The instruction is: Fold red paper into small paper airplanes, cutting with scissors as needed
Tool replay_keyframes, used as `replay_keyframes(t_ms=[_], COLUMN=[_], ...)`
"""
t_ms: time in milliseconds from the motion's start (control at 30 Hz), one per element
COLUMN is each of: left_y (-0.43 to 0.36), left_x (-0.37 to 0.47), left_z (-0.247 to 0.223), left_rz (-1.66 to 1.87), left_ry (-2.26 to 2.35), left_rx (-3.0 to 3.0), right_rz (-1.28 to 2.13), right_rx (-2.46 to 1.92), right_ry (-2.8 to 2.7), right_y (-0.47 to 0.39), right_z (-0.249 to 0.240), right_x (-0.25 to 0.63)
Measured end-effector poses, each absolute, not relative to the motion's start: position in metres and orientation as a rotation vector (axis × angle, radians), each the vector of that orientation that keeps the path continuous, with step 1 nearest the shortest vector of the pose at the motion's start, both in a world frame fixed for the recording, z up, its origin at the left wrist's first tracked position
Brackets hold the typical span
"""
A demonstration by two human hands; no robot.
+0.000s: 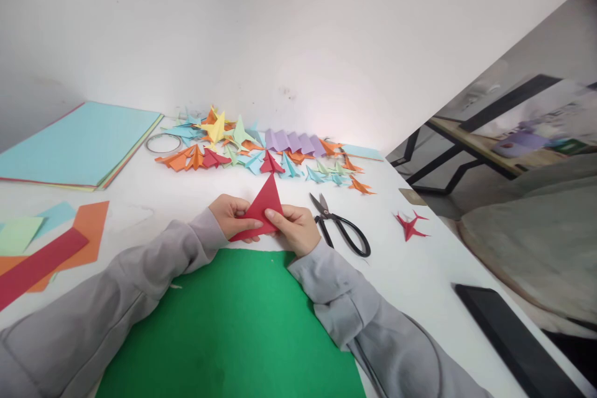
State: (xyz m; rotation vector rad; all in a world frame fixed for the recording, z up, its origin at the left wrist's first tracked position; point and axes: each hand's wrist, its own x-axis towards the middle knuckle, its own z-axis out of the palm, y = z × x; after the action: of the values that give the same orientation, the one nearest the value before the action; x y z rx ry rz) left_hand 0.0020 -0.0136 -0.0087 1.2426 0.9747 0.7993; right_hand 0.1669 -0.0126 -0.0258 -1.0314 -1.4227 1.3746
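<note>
- Green sheet [224,329] up front, spread on the worktop [396,317], grey sleeves reaching in over it!
- And there's the red paper triangle [263,208], held up just past the sheet's far edge, point away from us.
- Left hand [233,217] pinches its left side, right hand [298,228] its right, both thumbs on top.
- Light stuff, this: probably crisp, easily creased, likely to tear if tugged. Best grip, I'd say, is flat along the lower edges, sparing that point.
- Out of sight: the underside, most fingertips, any layers.
- Far left, the loose coloured papers [91,230] run out of frame; lower right, a dark flat object [513,336] gets cut off, hard to identify.
</note>
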Motion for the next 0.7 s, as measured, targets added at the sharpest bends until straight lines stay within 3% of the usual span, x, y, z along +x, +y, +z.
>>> replay_keyframes(t_ms=[533, 700], left_y=[-0.0117, -0.0107], left_x=[-0.0005, -0.0023], left_z=[-0.0093, -0.0113], left_rz=[0.928, 1.000], left_ry=[0.914, 0.945], left_rx=[1.224, 1.322], right_rz=[1.419, 1.114], right_rx=[-1.030, -1.095], right_ry=[-1.329, -1.369], right_y=[-0.0143, -0.0211], right_z=[-0.0228, -0.0214], right_x=[0.1645, 0.1630])
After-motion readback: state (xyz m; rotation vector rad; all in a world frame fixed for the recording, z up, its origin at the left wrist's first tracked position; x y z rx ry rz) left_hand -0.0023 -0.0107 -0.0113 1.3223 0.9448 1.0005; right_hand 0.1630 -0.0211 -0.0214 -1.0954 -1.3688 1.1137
